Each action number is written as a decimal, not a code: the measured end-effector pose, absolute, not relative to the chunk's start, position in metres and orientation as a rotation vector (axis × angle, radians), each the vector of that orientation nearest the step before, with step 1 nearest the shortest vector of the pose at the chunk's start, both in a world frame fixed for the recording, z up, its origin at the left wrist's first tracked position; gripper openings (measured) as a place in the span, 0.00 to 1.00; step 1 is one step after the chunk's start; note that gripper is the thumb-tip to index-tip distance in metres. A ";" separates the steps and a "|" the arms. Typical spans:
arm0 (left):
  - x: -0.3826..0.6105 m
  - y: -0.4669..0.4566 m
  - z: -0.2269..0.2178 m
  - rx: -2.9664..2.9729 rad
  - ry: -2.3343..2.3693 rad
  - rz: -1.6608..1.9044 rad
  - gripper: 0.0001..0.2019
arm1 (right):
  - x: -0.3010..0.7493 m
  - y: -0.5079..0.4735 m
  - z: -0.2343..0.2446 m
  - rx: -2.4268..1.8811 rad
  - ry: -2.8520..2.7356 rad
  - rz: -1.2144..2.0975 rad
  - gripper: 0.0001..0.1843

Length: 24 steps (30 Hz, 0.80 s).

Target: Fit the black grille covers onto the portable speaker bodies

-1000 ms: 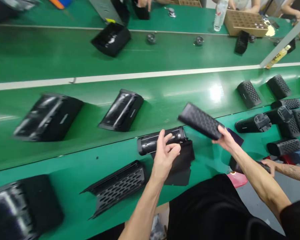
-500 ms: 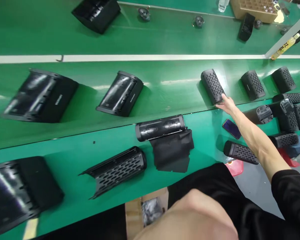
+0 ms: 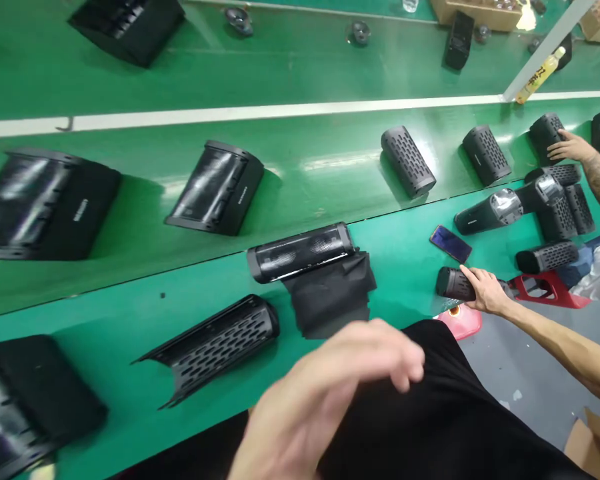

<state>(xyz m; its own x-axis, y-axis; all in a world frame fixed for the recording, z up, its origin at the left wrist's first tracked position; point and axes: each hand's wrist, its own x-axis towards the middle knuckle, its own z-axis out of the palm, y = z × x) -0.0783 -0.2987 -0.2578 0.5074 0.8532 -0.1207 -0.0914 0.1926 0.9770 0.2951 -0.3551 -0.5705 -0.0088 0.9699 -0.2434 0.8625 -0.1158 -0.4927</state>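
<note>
At the right edge of the bench, my right hand (image 3: pixel 484 291) wraps over a black speaker housing (image 3: pixel 453 283) lying on its side. My left hand (image 3: pixel 350 367) hovers blurred over my lap, its fingers loosely bent and nothing visible in them. Just beyond it on the bench lie a black sheet (image 3: pixel 327 300) and a cylindrical speaker (image 3: pixel 300 252) with a shiny mesh front. An open perforated grille shell (image 3: pixel 225 343) rests farther left. A phone (image 3: pixel 451 244) lies beyond my right hand.
Perforated speakers (image 3: pixel 409 162) and wider glossy-fronted housings (image 3: pixel 217 187) stand along the green belt (image 3: pixel 325 180). A co-worker's hand (image 3: pixel 573 147) touches a speaker at far right. More speakers (image 3: pixel 547 257) crowd the right side. A post (image 3: pixel 545 53) and yellow bottle (image 3: pixel 540 75) stand behind.
My right hand has left the perforated speaker on the belt and come down onto the housing at the bench edge. My left hand has risen into view. A co-worker's hand has reached a speaker.
</note>
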 end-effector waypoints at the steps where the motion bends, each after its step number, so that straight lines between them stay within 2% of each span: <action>1: -0.072 -0.287 -0.267 1.206 0.802 0.735 0.28 | 0.297 -0.351 -0.569 -2.043 -1.903 0.847 0.64; 4: -0.062 -0.264 -0.308 1.177 0.876 0.770 0.27 | 0.296 -0.336 -0.553 -1.887 -1.603 1.066 0.66; 6: -0.062 -0.257 -0.342 1.090 0.968 0.791 0.26 | 0.288 -0.324 -0.537 -1.679 -1.332 1.256 0.63; 10: -0.064 -0.256 -0.394 0.949 1.085 0.756 0.28 | 0.260 -0.300 -0.511 -1.237 -0.866 1.604 0.46; 12: -0.063 -0.259 -0.408 0.932 1.104 0.709 0.29 | 0.246 -0.289 -0.502 -1.113 -0.740 1.681 0.41; 17: -0.058 -0.265 -0.422 0.935 1.100 0.645 0.32 | 0.221 -0.271 -0.490 -0.980 -0.626 1.742 0.37; 20: -0.050 -0.265 -0.428 0.945 1.104 0.603 0.40 | 0.206 -0.267 -0.485 -1.007 -0.609 1.711 0.36; 24: -0.034 -0.262 -0.437 0.954 1.051 0.592 0.59 | 0.187 -0.269 -0.476 -1.100 -0.603 1.635 0.39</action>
